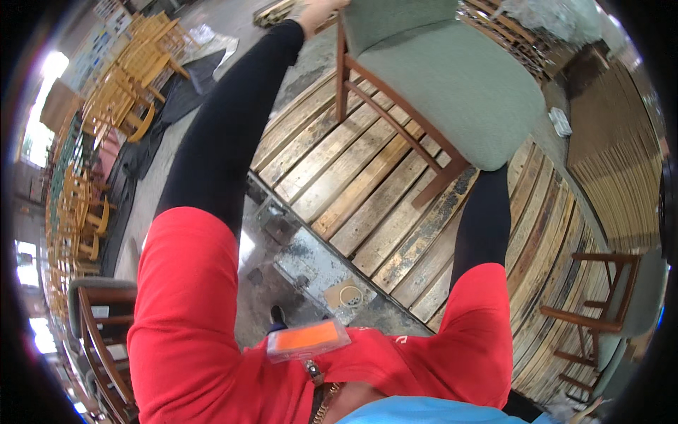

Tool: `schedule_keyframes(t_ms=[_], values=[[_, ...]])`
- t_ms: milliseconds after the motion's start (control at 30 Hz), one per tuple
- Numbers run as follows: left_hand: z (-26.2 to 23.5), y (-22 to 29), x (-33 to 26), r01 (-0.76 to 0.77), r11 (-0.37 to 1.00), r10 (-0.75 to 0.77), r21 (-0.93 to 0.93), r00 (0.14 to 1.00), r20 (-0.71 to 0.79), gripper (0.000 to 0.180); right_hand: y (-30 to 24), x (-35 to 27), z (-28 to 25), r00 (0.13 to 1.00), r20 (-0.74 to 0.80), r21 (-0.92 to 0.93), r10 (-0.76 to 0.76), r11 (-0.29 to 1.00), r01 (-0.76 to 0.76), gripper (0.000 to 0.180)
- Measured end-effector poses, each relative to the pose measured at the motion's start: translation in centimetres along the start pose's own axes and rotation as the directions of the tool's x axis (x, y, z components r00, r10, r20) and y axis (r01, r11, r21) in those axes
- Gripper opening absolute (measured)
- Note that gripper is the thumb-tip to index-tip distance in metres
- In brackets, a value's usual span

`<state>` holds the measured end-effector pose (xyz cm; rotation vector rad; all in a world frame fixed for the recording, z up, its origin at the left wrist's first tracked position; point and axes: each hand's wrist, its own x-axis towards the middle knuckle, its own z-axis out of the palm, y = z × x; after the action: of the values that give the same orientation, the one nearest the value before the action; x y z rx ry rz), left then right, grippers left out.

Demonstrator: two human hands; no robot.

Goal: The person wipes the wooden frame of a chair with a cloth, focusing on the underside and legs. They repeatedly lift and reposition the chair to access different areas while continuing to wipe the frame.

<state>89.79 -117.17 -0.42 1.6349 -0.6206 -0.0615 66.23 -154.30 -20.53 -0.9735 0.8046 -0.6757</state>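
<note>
A wooden chair (441,85) with a grey-green padded seat and back is in front of me, tilted above the slatted wooden platform (353,205). My left arm reaches far forward, and my left hand (321,14) grips the chair at its backrest, close to the top of the view; its fingertips are partly cut off. My right forearm, in a black sleeve, goes up under the near edge of the seat. The seat hides my right hand, so its fingers do not show. Brown legs and a side rail of the chair face me.
Flattened cardboard (618,159) is stacked at the right. More padded chairs stand at the lower right (600,304) and lower left (102,332). Several light wooden chairs (123,92) line the far left. Clear plastic wrap (565,18) lies at the back right.
</note>
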Motion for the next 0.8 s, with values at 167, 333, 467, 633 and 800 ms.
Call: schedule_keyframes(t_ms=[167,333,467,633,800], values=[[4.5,-6.9,-14.4,-0.027,0.996,0.040,-0.089,0.989,0.141,0.045,2.3,2.2,-3.0,0.999,0.022,-0.150,-0.027,0.988,0.030,0.027],[0.0,-13.6,-47.2,0.476,0.861,-0.493,0.177,0.700,0.517,0.034,3.7,0.3,-5.6,0.995,0.086,-0.281,-0.053,0.957,0.075,0.026],[-8.0,-10.9,-69.2,0.782,0.322,-0.941,0.533,0.326,0.089,0.020,2.9,-9.2,-17.1,0.959,-0.166,-0.422,-0.230,0.896,0.142,0.027],[-15.5,3.3,-94.7,0.903,-0.331,-0.876,-0.272,-0.402,-0.268,0.049,24.9,-30.4,-17.2,0.932,-0.193,-0.491,0.306,0.792,-0.362,0.020],[-24.7,5.5,-102.7,0.648,-0.035,-0.814,-0.761,-0.460,-0.355,0.059,36.4,-55.7,-6.6,0.500,0.387,-0.769,0.775,0.570,-0.289,0.034]])
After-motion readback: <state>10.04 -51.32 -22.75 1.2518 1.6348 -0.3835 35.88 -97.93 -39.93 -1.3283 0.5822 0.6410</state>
